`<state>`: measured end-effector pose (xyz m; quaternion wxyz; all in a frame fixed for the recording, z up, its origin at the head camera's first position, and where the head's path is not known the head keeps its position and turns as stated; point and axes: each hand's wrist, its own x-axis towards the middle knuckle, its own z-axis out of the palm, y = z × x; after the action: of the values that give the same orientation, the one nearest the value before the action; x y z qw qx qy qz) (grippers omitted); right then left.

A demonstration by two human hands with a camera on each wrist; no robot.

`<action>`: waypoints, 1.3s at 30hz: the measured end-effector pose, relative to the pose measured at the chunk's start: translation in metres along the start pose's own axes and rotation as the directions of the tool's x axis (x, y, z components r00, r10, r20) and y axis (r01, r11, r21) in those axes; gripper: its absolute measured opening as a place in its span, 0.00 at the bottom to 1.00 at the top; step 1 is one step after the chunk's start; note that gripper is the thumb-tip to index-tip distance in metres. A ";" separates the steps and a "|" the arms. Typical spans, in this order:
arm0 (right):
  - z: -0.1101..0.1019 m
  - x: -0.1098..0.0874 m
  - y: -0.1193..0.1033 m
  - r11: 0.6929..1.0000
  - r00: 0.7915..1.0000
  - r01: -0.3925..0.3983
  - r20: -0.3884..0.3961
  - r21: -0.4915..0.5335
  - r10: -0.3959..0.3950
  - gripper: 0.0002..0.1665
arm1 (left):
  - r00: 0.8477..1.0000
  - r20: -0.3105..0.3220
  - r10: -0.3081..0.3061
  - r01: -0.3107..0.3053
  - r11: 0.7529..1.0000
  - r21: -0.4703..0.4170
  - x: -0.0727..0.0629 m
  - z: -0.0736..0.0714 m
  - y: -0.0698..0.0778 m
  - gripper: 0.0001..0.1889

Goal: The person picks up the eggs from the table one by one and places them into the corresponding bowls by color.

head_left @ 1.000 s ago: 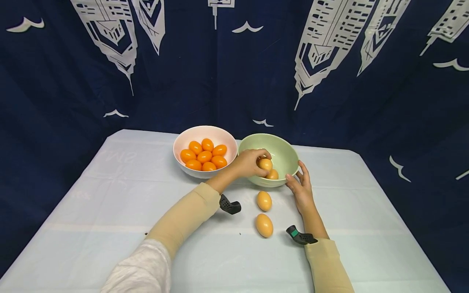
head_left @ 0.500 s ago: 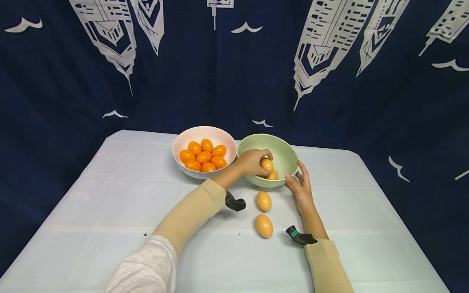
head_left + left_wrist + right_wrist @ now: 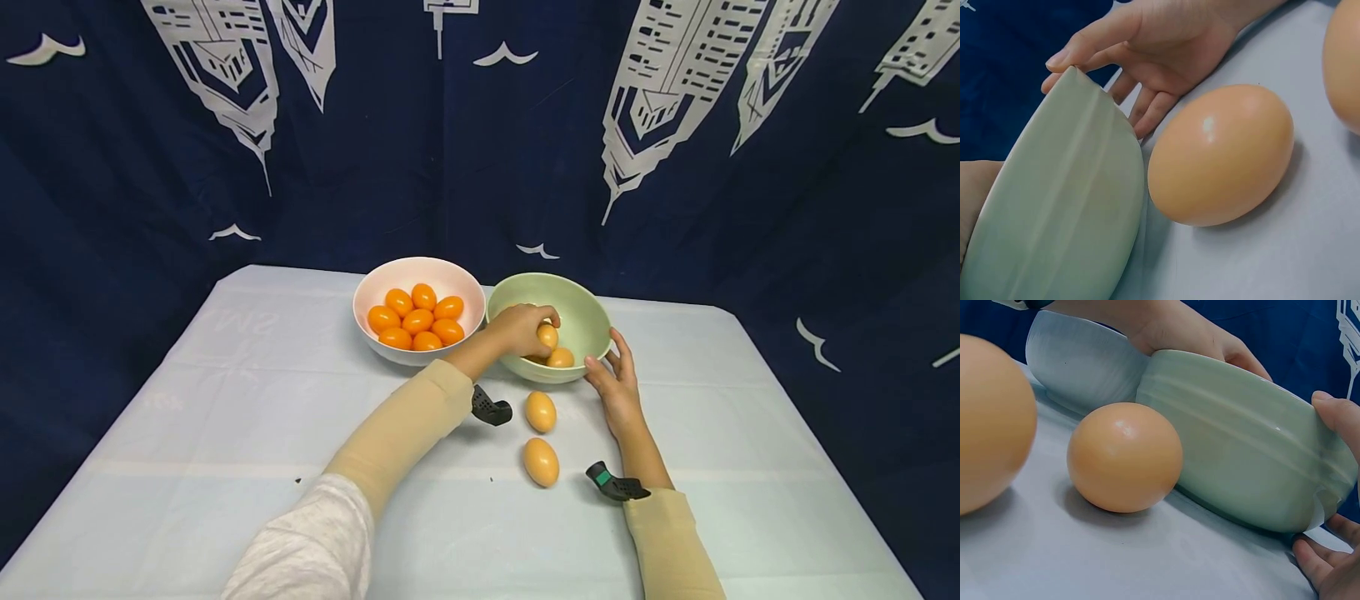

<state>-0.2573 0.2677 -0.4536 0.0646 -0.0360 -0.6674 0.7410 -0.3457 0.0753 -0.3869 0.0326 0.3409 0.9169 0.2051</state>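
Reaching inside the light green bowl, my left hand curls its fingers and thumb round a light brown egg. Another light brown egg lies close by in that bowl. At the bowl's right side my right hand grips it, the thumb on the rim and the other fingers spread low on the outside, as the right wrist view shows. Two more brown eggs rest on the table in front: the nearer egg and the farther egg, which sits just beside the bowl. The bowl wall hides my left fingers in both wrist views.
A pink bowl, bluish-white outside, stands against the left of the green one and holds several orange eggs. A pale cloth covers the table. Behind its far edge hangs a dark blue curtain with white building prints.
My left hand and forearm have shifted slightly to the right, with the gripped egg. The egg beside it in the bowl has moved a little right. The right hand stays in place.
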 end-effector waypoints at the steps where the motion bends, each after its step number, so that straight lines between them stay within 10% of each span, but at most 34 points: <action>1: 0.000 0.000 0.000 1.000 1.000 -0.001 0.000 0.000 0.001 0.44 | 1.000 0.008 -0.002 0.002 1.000 0.009 0.001 0.000 0.000 0.24; 26: 0.001 0.001 0.001 1.000 1.000 0.000 0.003 0.014 0.000 0.44 | 0.984 0.143 -0.107 0.095 0.991 0.092 0.002 0.000 0.005 0.21; 39: 0.001 0.001 0.000 1.000 1.000 -0.002 -0.002 0.018 0.002 0.44 | 0.994 -0.053 -0.099 0.099 0.995 -0.012 -0.005 0.005 0.002 0.23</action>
<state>-0.2579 0.2671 -0.4538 0.0649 -0.0368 -0.6605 0.7471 -0.3392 0.0752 -0.3907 0.0196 0.2892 0.9322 0.2167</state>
